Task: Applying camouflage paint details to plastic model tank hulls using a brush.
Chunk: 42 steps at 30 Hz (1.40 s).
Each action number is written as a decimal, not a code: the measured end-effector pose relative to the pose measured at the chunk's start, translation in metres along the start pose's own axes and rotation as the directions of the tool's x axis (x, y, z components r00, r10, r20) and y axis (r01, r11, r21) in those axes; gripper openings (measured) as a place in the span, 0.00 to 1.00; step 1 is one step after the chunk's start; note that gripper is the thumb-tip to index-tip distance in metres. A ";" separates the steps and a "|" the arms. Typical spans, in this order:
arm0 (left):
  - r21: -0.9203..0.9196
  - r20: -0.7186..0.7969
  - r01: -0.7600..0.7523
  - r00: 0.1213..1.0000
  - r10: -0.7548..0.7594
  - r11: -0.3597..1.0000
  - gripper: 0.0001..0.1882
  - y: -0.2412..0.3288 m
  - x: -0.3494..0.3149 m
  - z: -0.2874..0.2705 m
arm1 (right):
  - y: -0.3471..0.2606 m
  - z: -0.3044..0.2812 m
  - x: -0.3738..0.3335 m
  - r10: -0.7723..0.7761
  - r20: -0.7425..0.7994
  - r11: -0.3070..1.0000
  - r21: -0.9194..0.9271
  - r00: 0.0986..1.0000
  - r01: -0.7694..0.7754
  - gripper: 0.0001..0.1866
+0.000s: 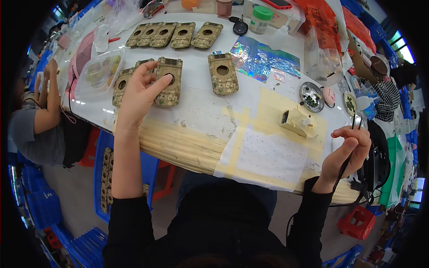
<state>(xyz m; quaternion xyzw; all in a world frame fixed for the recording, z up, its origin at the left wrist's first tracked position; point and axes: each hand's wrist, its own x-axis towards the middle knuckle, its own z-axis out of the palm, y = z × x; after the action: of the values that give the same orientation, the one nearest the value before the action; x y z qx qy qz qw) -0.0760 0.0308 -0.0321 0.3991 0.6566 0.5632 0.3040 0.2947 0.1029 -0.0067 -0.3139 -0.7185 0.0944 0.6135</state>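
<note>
My left hand [142, 91] grips a camouflage-patterned toy tank hull [169, 96], thumb beside its round opening and fingers at its left side. Partly hidden behind this hand are more hulls [119, 89]. Another tank hull [224, 85] lies apart, to the right. In my right hand [346, 154] is a pair of dark tweezers [343, 167], points upward, held above the table's right front part. Nearest to it are a block wrapped in yellowish tape [297, 123] and a round metal dish [311, 103] with small dark green pieces. A speckled white sheet [263, 156] lies taped in front.
Several hulls [183, 36] line the back left. Behind stand a green-lidded jar [260, 20], keys [240, 27] and a shiny holographic sheet [268, 58]. A clear plastic food box [99, 76] is at left. A co-worker [38, 120] sits there; a blue tray [100, 192] stands below.
</note>
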 end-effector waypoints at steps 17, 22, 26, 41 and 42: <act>0.684 -0.084 -0.210 0.929 0.361 0.699 0.19 0.004 -0.017 0.007 | -0.001 0.001 0.000 -0.022 0.029 1.000 -0.022 0.999 0.022 0.14; 0.709 -0.162 -0.289 0.821 0.548 0.643 0.18 0.010 -0.042 0.003 | -0.001 0.000 -0.002 -0.020 0.031 1.000 -0.020 0.999 0.021 0.14; 0.862 -0.174 -0.105 0.857 0.485 0.496 0.19 -0.002 -0.043 -0.022 | -0.002 0.000 -0.003 -0.025 0.041 0.999 -0.021 0.999 0.026 0.14; 0.955 -0.195 0.103 0.924 0.329 0.276 0.29 -0.005 -0.025 -0.027 | -0.002 0.002 -0.005 -0.011 0.045 1.000 -0.016 0.999 0.012 0.15; 0.945 -0.194 0.098 0.936 0.295 0.312 0.29 -0.002 -0.025 -0.028 | -0.003 0.002 -0.005 -0.005 0.041 1.000 -0.010 0.999 0.005 0.15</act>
<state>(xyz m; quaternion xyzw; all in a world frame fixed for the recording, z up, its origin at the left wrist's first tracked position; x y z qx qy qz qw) -0.0874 -0.0049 -0.0307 0.4396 0.8749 0.1494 -0.1374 0.2924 0.0982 -0.0095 -0.3133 -0.7321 0.0956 0.5973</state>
